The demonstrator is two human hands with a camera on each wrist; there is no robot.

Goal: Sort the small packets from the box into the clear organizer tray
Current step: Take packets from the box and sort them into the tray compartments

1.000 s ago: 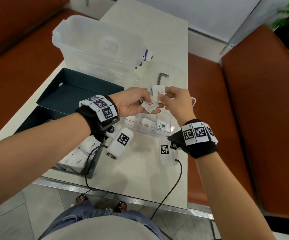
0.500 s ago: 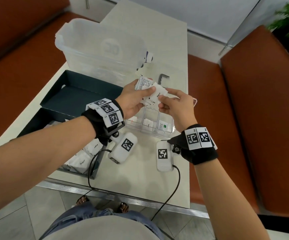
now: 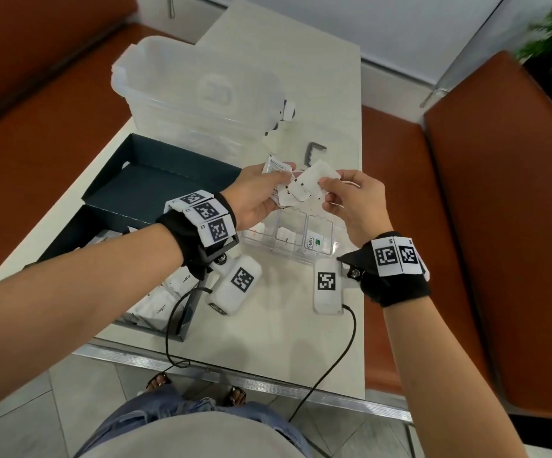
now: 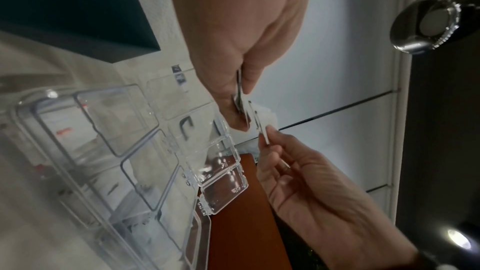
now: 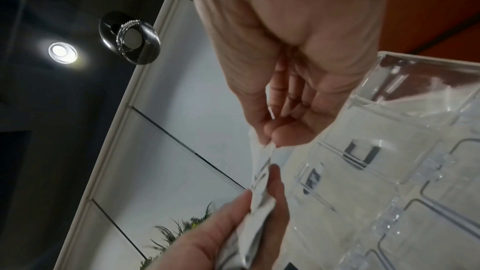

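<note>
Above the clear organizer tray (image 3: 314,259), my left hand (image 3: 284,180) grips a fanned bunch of small white packets (image 3: 276,166). My right hand (image 3: 326,186) pinches the corner of one white packet (image 3: 317,173) that still touches the bunch. In the left wrist view the left hand (image 4: 241,106) holds the packets (image 4: 240,98) edge-on, and the right hand (image 4: 266,130) pinches from below. The right wrist view has the right hand (image 5: 270,143) nipping the packet (image 5: 262,163). The tray holds a Stevia packet (image 3: 316,241) and a few others. More packets (image 3: 159,302) lie in the dark box (image 3: 185,325).
The box's dark lid (image 3: 155,183) lies behind the box. A large clear plastic bin (image 3: 195,94) stands at the back of the white table (image 3: 268,325). A grey hex key (image 3: 314,152) lies beyond the tray. Orange benches (image 3: 482,226) flank the table.
Both hands moved away from me and up over the tray. The left hand fanned the bunch upward, and the right hand's pinch shifted to one packet's corner.
</note>
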